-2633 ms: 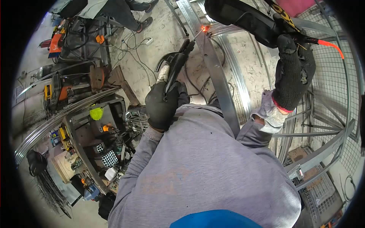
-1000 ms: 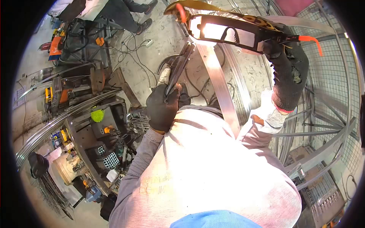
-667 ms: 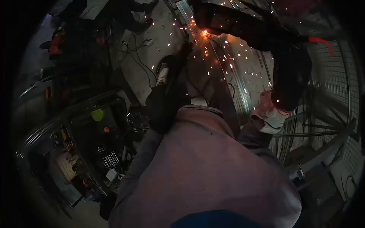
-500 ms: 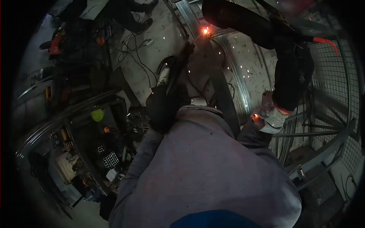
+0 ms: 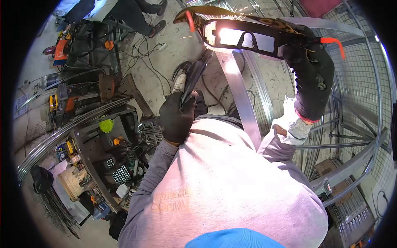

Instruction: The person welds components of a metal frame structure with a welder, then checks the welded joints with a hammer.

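My left hand (image 5: 177, 118), in a dark glove, is wrapped round a welding electrode holder (image 5: 194, 76) that points up toward the bright light. My right hand (image 5: 295, 53), in a worn dark glove with a red cuff edge, grips dark welding glasses (image 5: 277, 43) by one end. The glasses have red-orange temple tips, and glare shows through the lens. Sparks (image 5: 237, 15) fly behind the glasses, over the far end of a metal tube (image 5: 236, 78). That end and the electrode tip are hidden by the glasses and the glare.
Another person's legs (image 5: 134, 16) are at the upper left, near loose cables (image 5: 144, 58). A tool cart (image 5: 95, 165) with several tools and bundled tubes (image 5: 121, 174) stands left. A mesh panel (image 5: 359, 74) and metal frame (image 5: 339, 146) stand right.
The dim scene is now brightly lit, and the small red glow has become a white glare with sparks. The glasses have shifted slightly left and now cover the glowing spot. My left hand stays nearly still.
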`<action>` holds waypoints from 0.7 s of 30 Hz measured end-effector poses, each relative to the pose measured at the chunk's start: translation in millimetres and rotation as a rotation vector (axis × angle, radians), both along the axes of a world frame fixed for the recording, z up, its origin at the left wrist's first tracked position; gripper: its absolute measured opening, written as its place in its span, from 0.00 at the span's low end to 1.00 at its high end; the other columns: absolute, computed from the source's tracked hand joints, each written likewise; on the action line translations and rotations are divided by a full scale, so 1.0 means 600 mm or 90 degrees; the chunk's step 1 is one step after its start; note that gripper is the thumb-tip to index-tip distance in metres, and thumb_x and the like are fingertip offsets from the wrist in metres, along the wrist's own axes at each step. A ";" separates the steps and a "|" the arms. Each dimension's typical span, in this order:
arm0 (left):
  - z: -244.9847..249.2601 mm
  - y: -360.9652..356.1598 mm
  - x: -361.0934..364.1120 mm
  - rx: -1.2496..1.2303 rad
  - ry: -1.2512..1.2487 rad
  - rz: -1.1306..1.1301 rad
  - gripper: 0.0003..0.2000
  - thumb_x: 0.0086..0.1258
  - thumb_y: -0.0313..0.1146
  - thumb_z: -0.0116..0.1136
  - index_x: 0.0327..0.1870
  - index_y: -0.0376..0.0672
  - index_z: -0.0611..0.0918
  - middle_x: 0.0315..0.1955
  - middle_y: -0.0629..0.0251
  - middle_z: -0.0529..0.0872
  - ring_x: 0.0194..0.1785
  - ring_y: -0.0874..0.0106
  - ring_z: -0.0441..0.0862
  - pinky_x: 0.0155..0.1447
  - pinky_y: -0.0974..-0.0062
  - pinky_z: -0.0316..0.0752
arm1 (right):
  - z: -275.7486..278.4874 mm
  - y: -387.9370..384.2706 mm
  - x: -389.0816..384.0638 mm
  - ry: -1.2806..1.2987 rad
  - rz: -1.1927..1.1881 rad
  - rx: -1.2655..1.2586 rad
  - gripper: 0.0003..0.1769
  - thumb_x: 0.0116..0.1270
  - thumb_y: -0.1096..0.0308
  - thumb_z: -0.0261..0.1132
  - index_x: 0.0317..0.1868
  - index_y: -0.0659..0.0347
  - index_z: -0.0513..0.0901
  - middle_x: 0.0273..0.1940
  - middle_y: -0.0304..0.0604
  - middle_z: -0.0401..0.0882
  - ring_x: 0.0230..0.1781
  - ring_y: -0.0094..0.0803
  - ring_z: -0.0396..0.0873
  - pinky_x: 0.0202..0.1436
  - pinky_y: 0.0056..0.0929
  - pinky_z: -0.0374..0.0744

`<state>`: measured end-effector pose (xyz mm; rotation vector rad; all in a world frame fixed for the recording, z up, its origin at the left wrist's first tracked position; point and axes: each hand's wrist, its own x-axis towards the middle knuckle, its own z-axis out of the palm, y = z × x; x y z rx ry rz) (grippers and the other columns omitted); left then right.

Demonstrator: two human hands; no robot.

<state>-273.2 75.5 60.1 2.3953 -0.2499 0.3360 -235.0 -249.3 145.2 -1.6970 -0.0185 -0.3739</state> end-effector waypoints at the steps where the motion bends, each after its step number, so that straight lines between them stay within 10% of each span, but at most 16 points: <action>1: 0.008 -0.003 0.001 0.042 -0.030 -0.014 0.09 0.71 0.32 0.71 0.39 0.34 0.85 0.21 0.57 0.83 0.21 0.66 0.81 0.26 0.65 0.72 | -0.006 -0.006 0.002 -0.003 0.025 -0.005 0.23 0.74 0.55 0.71 0.57 0.67 0.86 0.43 0.38 0.88 0.45 0.26 0.83 0.54 0.29 0.78; 3: 0.011 -0.003 -0.001 0.084 -0.060 -0.027 0.10 0.72 0.33 0.70 0.40 0.34 0.85 0.22 0.57 0.83 0.21 0.64 0.81 0.27 0.64 0.73 | -0.015 -0.008 0.004 -0.005 0.051 -0.009 0.22 0.75 0.57 0.70 0.58 0.67 0.86 0.43 0.39 0.88 0.46 0.29 0.84 0.55 0.30 0.79; 6: -0.019 0.033 -0.014 0.384 -0.111 -0.110 0.12 0.70 0.33 0.69 0.52 0.43 0.86 0.33 0.56 0.80 0.34 0.59 0.84 0.33 0.59 0.76 | -0.014 0.013 0.008 -0.052 -0.143 -0.043 0.13 0.73 0.60 0.70 0.48 0.61 0.89 0.28 0.35 0.86 0.26 0.17 0.81 0.29 0.22 0.74; 10: -0.008 0.021 -0.016 0.287 0.009 -0.001 0.08 0.71 0.36 0.69 0.42 0.43 0.86 0.30 0.58 0.84 0.31 0.56 0.85 0.34 0.57 0.79 | -0.037 0.004 0.017 -0.130 -0.258 -0.129 0.12 0.74 0.61 0.70 0.48 0.60 0.90 0.27 0.34 0.84 0.26 0.17 0.80 0.30 0.21 0.75; 12: -0.001 0.021 -0.010 0.273 -0.056 -0.071 0.08 0.70 0.37 0.69 0.40 0.42 0.86 0.29 0.56 0.85 0.30 0.56 0.86 0.33 0.57 0.79 | -0.039 -0.005 0.034 -0.435 -0.264 -0.321 0.13 0.74 0.60 0.71 0.49 0.61 0.90 0.26 0.33 0.82 0.25 0.17 0.77 0.30 0.22 0.72; 15: -0.006 0.008 -0.014 0.098 0.175 0.053 0.10 0.73 0.35 0.65 0.45 0.36 0.87 0.27 0.61 0.84 0.29 0.68 0.85 0.40 0.65 0.80 | -0.019 -0.007 -0.005 -0.109 -0.184 -0.200 0.13 0.77 0.69 0.66 0.55 0.69 0.85 0.41 0.43 0.86 0.37 0.25 0.82 0.42 0.26 0.78; 21: 0.006 0.001 -0.006 0.046 0.104 0.034 0.14 0.75 0.38 0.65 0.43 0.33 0.86 0.24 0.63 0.85 0.25 0.73 0.83 0.35 0.70 0.80 | 0.004 0.006 0.000 -0.010 -0.154 -0.109 0.17 0.76 0.60 0.70 0.54 0.67 0.87 0.35 0.37 0.85 0.33 0.22 0.79 0.38 0.23 0.73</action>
